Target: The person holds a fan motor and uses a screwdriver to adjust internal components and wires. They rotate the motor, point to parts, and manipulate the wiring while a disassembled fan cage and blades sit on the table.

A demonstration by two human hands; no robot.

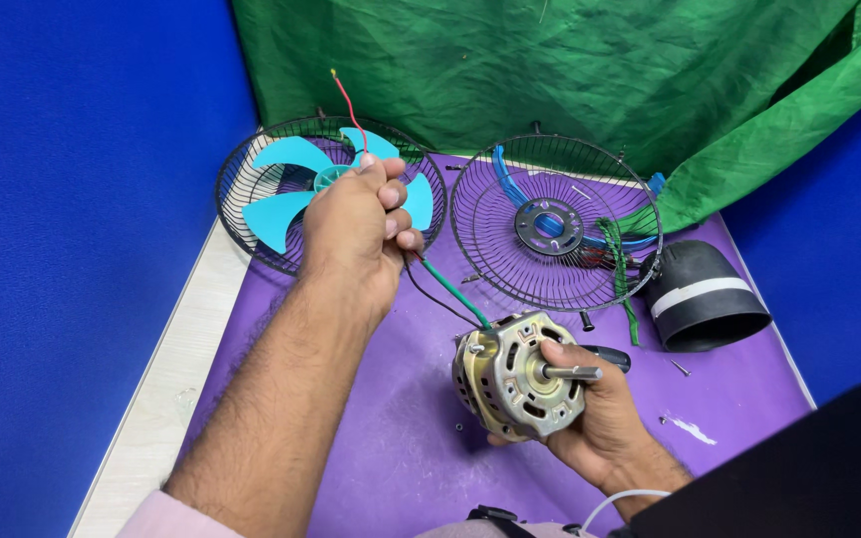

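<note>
My right hand [605, 413] grips a brass-coloured fan motor [513, 376] with its steel shaft pointing toward me, held just above the purple mat [391, 438]. My left hand [356, 224] is closed around the motor's wires [450, 289], green, black and red, pulling them up and away to the left. A red wire end [348, 98] sticks up above my fist. Behind my left hand lies a black wire fan guard [241, 189] with a light blue fan blade [286, 189] resting in it.
A second black wire guard [555, 224] with a grey centre ring lies at the back right. A black motor cover [702, 294] sits to its right. Small screws [681, 368] lie on the mat. Green cloth [570, 70] and blue walls surround the table.
</note>
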